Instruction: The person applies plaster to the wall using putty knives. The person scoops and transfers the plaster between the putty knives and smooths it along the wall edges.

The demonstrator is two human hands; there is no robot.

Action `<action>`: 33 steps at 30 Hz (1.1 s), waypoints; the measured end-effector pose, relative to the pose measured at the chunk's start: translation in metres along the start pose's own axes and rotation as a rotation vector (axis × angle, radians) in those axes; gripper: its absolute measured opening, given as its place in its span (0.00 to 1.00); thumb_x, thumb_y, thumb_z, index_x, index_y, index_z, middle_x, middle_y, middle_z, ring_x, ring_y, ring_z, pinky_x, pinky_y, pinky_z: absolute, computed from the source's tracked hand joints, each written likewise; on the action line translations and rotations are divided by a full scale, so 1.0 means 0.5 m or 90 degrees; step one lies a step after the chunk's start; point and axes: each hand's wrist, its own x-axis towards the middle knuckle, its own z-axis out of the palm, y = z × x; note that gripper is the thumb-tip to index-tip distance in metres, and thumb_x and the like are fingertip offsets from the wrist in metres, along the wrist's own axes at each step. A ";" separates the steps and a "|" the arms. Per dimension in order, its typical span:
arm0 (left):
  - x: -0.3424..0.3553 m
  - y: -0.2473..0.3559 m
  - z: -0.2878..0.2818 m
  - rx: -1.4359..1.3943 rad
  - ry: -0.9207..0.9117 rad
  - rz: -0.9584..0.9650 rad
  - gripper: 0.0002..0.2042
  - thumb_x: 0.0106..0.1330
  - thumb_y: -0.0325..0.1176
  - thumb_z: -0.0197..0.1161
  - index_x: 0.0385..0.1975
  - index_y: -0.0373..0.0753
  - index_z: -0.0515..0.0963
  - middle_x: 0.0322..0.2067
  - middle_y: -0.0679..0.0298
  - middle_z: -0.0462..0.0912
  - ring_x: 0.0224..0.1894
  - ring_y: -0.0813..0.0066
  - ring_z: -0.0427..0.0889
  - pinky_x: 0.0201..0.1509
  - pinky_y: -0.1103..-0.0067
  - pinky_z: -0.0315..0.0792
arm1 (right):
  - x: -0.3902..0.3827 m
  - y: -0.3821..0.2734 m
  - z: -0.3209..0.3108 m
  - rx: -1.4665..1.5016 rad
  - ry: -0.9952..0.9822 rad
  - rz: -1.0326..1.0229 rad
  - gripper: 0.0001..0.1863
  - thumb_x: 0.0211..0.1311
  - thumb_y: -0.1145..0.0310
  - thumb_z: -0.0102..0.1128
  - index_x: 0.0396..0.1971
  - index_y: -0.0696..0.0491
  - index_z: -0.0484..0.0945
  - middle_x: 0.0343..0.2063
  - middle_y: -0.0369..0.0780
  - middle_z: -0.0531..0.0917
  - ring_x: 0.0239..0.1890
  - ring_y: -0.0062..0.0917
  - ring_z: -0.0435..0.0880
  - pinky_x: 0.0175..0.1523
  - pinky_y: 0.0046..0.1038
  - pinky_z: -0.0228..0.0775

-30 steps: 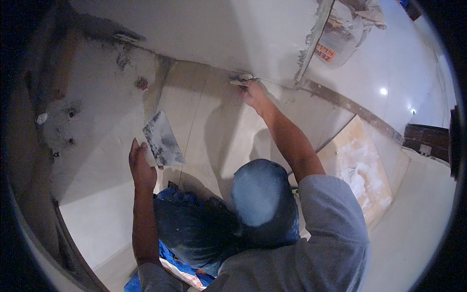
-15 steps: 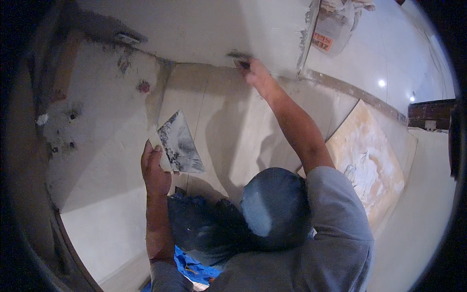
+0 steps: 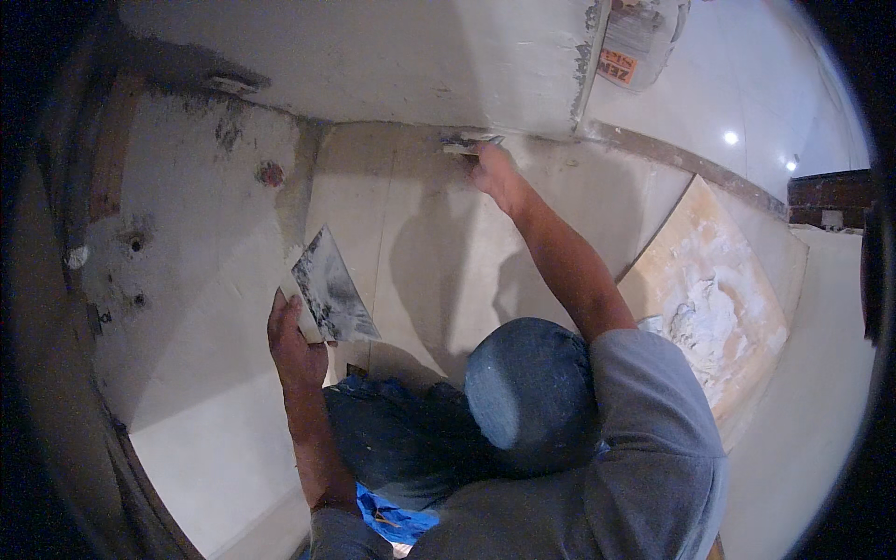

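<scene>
My left hand (image 3: 299,347) is closed around the pale handle of a wide putty knife (image 3: 336,294), whose trapezoid blade is smeared with dark and whitish residue. That knife is held up over the pale surface on the left. Farther off, my right arm reaches out, and my right hand (image 3: 497,175) grips a smaller putty knife (image 3: 467,145). Its blade lies at the seam where the pale panelled surface (image 3: 373,177) meets the wall (image 3: 373,56); the fingers are partly blurred, and I cannot tell how firmly the blade presses.
To the right lies a tan board (image 3: 689,215) bearing a heap of white paste (image 3: 705,322). A plastic bag (image 3: 646,42) with an orange label is at the upper right. A reddish spot (image 3: 271,174) and dark holes mark the left surface. Blue material (image 3: 397,516) shows beside my legs.
My right hand has drawn the smaller putty knife slightly nearer, from the wall down to the seam, and its blade has turned. My left hand with the wide knife has shifted slightly lower.
</scene>
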 end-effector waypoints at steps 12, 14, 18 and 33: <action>-0.011 0.032 0.009 -0.013 -0.058 -0.013 0.21 0.68 0.36 0.48 0.58 0.34 0.63 0.50 0.58 0.74 0.50 0.66 0.76 0.51 0.69 0.73 | 0.029 -0.027 0.021 0.085 0.033 -0.026 0.11 0.64 0.77 0.42 0.44 0.59 0.70 0.43 0.43 0.76 0.42 0.32 0.78 0.47 0.33 0.76; -0.015 0.029 -0.001 -0.038 -0.024 -0.022 0.21 0.68 0.36 0.48 0.59 0.34 0.63 0.51 0.57 0.74 0.51 0.65 0.76 0.52 0.69 0.73 | -0.005 -0.020 0.046 0.009 0.054 -0.005 0.11 0.65 0.76 0.42 0.45 0.59 0.71 0.43 0.43 0.76 0.43 0.32 0.77 0.49 0.33 0.75; -0.009 0.018 -0.004 0.447 -0.028 0.256 0.22 0.68 0.36 0.48 0.60 0.33 0.62 0.53 0.55 0.73 0.52 0.64 0.75 0.51 0.69 0.73 | -0.007 -0.039 0.037 0.079 0.037 -0.029 0.14 0.66 0.77 0.41 0.49 0.58 0.70 0.43 0.42 0.76 0.47 0.31 0.76 0.54 0.31 0.73; -0.002 0.021 0.010 -0.226 -0.015 -0.038 0.18 0.58 0.17 0.56 0.50 0.28 0.70 0.52 0.48 0.73 0.54 0.56 0.73 0.58 0.71 0.69 | -0.233 -0.229 0.352 0.353 -0.342 -0.098 0.10 0.63 0.78 0.48 0.43 0.64 0.66 0.41 0.47 0.73 0.46 0.32 0.75 0.55 0.33 0.74</action>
